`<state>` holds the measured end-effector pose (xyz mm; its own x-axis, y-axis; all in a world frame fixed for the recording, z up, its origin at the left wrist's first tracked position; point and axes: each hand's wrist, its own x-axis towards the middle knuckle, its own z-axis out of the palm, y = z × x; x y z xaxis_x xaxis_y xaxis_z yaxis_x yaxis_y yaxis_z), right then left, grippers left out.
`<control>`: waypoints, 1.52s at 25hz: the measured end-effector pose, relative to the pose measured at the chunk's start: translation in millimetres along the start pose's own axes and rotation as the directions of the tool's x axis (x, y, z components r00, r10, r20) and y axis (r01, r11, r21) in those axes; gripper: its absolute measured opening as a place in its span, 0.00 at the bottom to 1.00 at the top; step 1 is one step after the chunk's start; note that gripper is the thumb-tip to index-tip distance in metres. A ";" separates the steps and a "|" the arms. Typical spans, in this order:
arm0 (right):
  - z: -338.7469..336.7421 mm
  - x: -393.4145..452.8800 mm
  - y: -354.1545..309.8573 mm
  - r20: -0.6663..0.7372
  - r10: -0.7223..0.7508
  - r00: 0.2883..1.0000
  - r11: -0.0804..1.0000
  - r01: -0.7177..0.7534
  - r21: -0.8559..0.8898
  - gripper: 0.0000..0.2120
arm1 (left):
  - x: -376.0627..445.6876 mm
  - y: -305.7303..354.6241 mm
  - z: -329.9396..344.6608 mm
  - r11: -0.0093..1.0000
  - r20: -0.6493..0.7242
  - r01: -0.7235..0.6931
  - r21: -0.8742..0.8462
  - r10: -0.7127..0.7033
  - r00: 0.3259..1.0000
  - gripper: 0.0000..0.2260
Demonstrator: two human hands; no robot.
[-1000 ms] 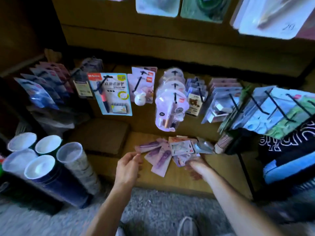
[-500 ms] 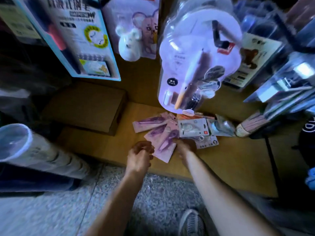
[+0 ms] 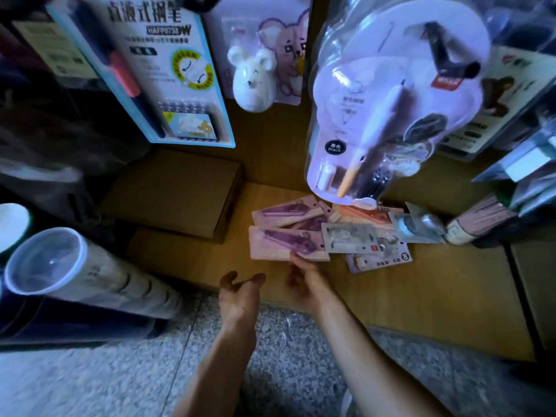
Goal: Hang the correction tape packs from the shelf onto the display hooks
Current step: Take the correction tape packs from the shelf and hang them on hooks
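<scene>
Purple packs (image 3: 284, 240), two; right hand (image 3: 307, 281) touching

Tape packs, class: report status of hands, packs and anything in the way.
Left hand open, empty. Right hand pinching near purple pack. Other packs loose on shelf. Hanging pen blister overhead.

Correction tape packs (image 3: 288, 245) lie on the shelf (image 3: 421, 281), right of a cardboard box (image 3: 174, 191), seemingly overlapping, below hanging blister packs (image 3: 388, 97).
</scene>
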<state>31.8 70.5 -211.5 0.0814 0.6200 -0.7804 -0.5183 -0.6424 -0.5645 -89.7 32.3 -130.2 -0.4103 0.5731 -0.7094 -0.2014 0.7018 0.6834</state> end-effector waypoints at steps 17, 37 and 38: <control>-12.4 4.6 -45.9 0.018 -0.567 0.824 0.326 0.244 -0.913 0.12 | 20.0 -1.4 -29.7 0.889 -0.070 -0.098 -0.446 0.075 0.995 0.09; -19.5 -106.7 -13.2 0.097 -0.784 0.613 0.459 0.679 -0.573 0.05 | -15.6 19.0 -67.6 0.922 0.028 -0.153 -0.356 0.174 0.984 0.10; -21.2 -120.9 -9.6 0.117 -0.780 0.615 0.455 0.685 -0.570 0.05 | -25.9 23.4 -74.4 0.923 0.041 -0.171 -0.345 0.197 0.980 0.11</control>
<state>44.9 -7.9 -117.4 0.3549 0.9349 -0.0085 0.3049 -0.1243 -0.9442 -150.0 2.4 -83.0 -0.4052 0.7169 -0.5674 -0.4229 0.4033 0.8115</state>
